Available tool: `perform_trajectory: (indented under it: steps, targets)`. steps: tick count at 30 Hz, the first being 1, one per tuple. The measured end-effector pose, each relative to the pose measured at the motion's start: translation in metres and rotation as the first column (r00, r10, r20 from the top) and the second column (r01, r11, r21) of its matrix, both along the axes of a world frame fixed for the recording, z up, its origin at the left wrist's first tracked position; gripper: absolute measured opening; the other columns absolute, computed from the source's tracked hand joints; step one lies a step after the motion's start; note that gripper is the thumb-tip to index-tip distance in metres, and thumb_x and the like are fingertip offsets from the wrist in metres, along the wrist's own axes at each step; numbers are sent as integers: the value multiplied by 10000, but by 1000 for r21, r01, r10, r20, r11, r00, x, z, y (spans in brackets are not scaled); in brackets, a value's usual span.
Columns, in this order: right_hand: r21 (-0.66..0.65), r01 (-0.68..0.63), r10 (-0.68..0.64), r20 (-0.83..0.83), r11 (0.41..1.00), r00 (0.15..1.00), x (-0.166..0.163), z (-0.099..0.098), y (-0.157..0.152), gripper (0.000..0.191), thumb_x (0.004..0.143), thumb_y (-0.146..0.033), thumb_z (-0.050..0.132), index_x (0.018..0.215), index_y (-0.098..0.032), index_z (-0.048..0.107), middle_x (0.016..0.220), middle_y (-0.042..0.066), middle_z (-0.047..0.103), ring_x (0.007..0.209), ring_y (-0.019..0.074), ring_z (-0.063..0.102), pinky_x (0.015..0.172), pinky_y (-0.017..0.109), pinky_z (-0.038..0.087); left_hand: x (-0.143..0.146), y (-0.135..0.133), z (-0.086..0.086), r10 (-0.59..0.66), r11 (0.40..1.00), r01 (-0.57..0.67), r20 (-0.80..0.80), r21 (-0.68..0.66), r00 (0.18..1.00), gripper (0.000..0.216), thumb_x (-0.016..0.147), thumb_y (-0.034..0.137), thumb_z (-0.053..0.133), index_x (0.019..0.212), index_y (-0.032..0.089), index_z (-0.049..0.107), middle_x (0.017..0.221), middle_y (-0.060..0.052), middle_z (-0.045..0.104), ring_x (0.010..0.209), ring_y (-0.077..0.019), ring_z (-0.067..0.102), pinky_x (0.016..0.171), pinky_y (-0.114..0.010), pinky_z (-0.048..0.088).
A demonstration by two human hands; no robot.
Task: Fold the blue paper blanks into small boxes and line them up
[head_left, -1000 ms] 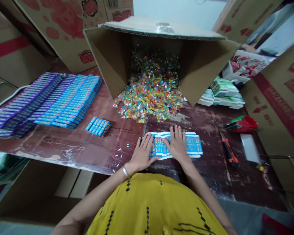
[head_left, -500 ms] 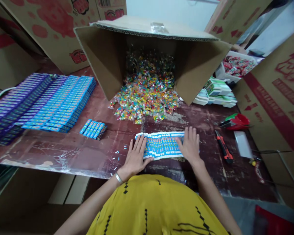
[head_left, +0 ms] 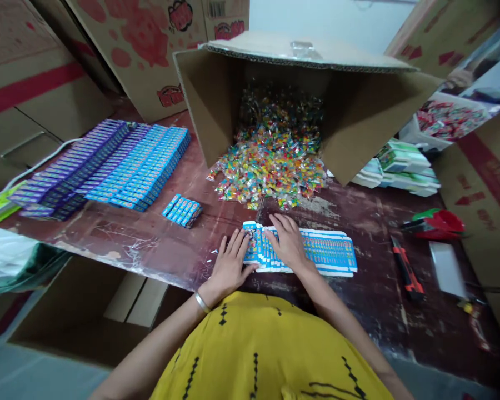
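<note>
On the red-brown tabletop (head_left: 370, 216), seemingly evening out fanned, flattened blue cartons (head_left: 329, 251) beneath left hand (head_left: 229, 265) and right hand (head_left: 290, 244) — palms-down, grasping nothing — next likely calling for light, level pressure.

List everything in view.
Table: one, maroon, centre
Flat cartons: many, blue, front centre
Small bundle: one, blue, left of cartons
Stacked packs: many, purple and blue, left
Open box: one, brown, back centre
Wrapped sweets: many, multicoloured, spilling from box
Carton pile: one, green, back right
Bin: one, white, back right
Cutter: one, red, right
Bowl-like thing: one, red, right
Flat piece: one, white, right
Large boxes: several, brown, around table
Cable: one, white, left
Left hand: one, on cartons' left end
Right hand: one, on cartons
</note>
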State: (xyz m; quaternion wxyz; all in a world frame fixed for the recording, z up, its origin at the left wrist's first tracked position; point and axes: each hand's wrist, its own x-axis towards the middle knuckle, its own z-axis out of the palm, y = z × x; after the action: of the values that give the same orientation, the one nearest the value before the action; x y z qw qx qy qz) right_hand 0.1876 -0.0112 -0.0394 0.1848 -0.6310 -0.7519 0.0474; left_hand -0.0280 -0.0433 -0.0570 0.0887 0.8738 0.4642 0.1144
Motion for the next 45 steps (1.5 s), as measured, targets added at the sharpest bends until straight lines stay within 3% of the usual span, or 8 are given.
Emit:
perform_trajectory:
  steps: [12,19,23,29,33,36,40,45]
  targets:
    - [33,-176,177,-344,984,922,-36,9,51,160,892,-282,588,800,-210,697,904,51,672,920,212,577,851,341,444,-4,-6,1,73,996,-65,154,-56,985,649,900,528,484,1412,135,414,1508,-172,383,1436,-323,282,1157,-556,246]
    - [-193,13,-167,-813,981,558,-35,36,33,246,843,-423,606,742,-201,578,573,-42,538,477,118,486,457,236,396,16,13,43,216,976,-187,367,-115,905,783,834,555,582,1433,105,353,1366,-210,523,1262,-345,502,1057,-504,410]
    - [-195,-64,-150,-893,979,423,-31,50,12,324,880,-497,544,946,-202,660,691,-8,611,494,126,504,430,240,425,27,23,52,260,940,-72,564,-333,784,685,846,476,610,1408,141,408,1380,-176,525,1261,-311,512,1066,-469,406]
    - [-153,-389,61,-871,909,487,-7,56,-13,386,888,-438,579,1209,-224,604,698,-17,630,577,133,579,545,244,472,21,29,66,463,596,496,775,-631,430,544,819,401,673,1281,137,559,1198,-124,648,1063,-256,619,943,-392,471]
    - [-326,-578,60,-834,748,549,12,70,-10,239,848,-400,645,994,-210,643,630,-34,629,513,131,597,504,239,476,17,27,70,487,412,632,745,-657,456,510,767,394,731,1199,139,641,1091,-91,683,967,-233,631,891,-353,458]
    - [-415,-629,87,-788,657,610,17,80,-7,207,814,-395,681,868,-196,683,599,-24,636,484,132,589,464,228,458,17,28,68,475,433,594,732,-678,489,402,773,419,720,1042,120,715,937,-65,710,868,-204,631,842,-315,451]
    - [-205,-233,-45,-835,951,548,9,74,-7,250,773,-384,723,933,-196,688,773,14,689,679,157,644,585,249,503,26,31,64,588,564,456,723,-688,363,344,815,425,673,944,110,723,883,-65,712,805,-180,625,803,-305,461]
    - [-133,-29,-96,-832,991,546,-12,52,-13,226,814,-396,677,751,-180,663,646,-22,601,590,125,548,549,233,441,44,24,63,603,712,275,763,-646,232,337,801,383,695,1024,132,672,947,-63,693,848,-175,627,802,-299,493]
